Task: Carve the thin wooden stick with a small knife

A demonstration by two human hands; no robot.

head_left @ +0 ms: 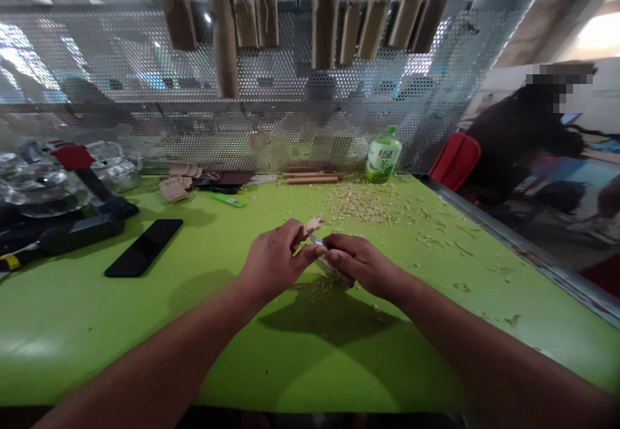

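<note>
Over the middle of the green table (pixel 232 364), my left hand (pixel 274 258) pinches a small pale piece of wood (pixel 314 225). A carving knife (pixel 317 240) is gripped in my right hand (pixel 365 264), its blade slanting up to the left against the wood. My left thumb presses close to the blade and to my right thumb. Much of the knife's handle is hidden by my right fingers. Wood shavings (pixel 361 201) lie heaped beyond my hands, and a few more are scattered below them.
At the left lie a black phone (pixel 144 248) and a power tool with a red top (pixel 75 156), near glass teapots (pixel 116 167). A green tea bottle (pixel 383 156), wooden sticks (pixel 312 178) and a green utility knife (pixel 228 200) are at the back. A person sits right, by a red chair (pixel 456 161).
</note>
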